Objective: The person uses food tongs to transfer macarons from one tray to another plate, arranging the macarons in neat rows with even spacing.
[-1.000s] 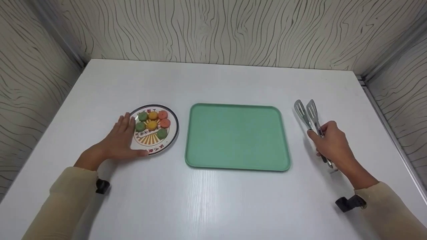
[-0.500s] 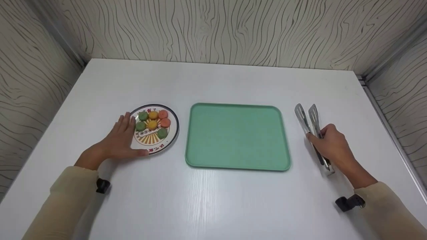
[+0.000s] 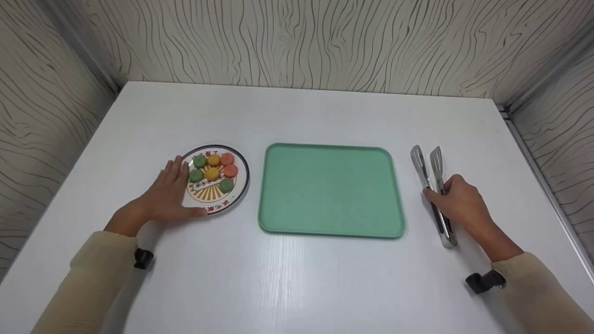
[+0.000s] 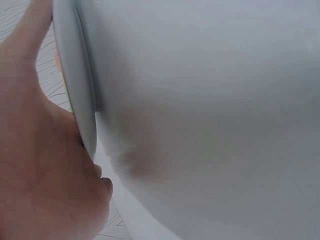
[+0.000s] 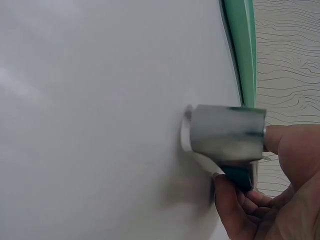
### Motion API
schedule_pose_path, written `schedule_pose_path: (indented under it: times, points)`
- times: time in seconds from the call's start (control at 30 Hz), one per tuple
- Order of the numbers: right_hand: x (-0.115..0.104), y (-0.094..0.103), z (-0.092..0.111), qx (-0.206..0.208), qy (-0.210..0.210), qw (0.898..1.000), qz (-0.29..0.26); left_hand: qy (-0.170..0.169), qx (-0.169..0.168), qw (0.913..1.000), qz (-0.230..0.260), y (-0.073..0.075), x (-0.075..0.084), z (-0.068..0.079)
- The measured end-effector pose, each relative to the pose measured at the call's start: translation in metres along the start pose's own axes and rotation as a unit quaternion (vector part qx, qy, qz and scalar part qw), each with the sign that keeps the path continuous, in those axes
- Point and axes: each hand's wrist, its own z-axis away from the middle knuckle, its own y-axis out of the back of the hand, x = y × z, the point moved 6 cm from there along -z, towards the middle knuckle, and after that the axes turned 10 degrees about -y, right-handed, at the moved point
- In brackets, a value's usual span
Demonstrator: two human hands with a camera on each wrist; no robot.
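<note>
My left hand (image 3: pixel 164 199) rests against the left side of a round patterned plate (image 3: pixel 237 194), fingers straight along the rim and thumb at its near edge. Several small macarons (image 3: pixel 212 174) in green, yellow and pink lie on that plate. On the right, my right hand (image 3: pixel 459 204) grips metal tongs (image 3: pixel 436 162) by their dark-sided handles. Their two slotted ends stand apart and point away from me. In the right wrist view the bent metal end of the tongs (image 5: pixel 227 132) shows, close over the table, with the fingers curled round the handle beyond it.
A green rectangular tray (image 3: pixel 332 190) lies mid-table between the plate and the tongs. The white table (image 3: pixel 297 287) ends at a wood-grain patterned wall (image 3: pixel 297 41) at the back, with similar panels on both sides.
My right hand has turned the tongs, so their handle end swings left and towards me, and the slotted ends have come slightly nearer. The left hand and plate stay almost still.
</note>
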Motion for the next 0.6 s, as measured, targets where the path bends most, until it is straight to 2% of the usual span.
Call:
schedule_pose_path:
  times: [0.23, 0.43, 0.5, 0.6]
  points:
    - [0.0, -0.001, 0.001, 0.0, 0.001, 1.0, 0.009, 0.001, 0.008, 1.0, -0.001, 0.002, 0.002, 0.0]
    - [0.001, 0.002, 0.0, -0.02, -0.007, 0.999, 0.032, 0.006, 0.006, 1.0, -0.004, 0.004, 0.003, -0.001]
    - [0.001, 0.007, 0.0, -0.025, -0.014, 0.999, 0.046, 0.004, 0.012, 0.9999, -0.004, 0.008, 0.002, -0.002]
    - [-0.003, 0.02, -0.001, -0.018, -0.015, 0.998, 0.062, 0.012, 0.027, 0.9995, 0.006, 0.022, 0.003, -0.005]
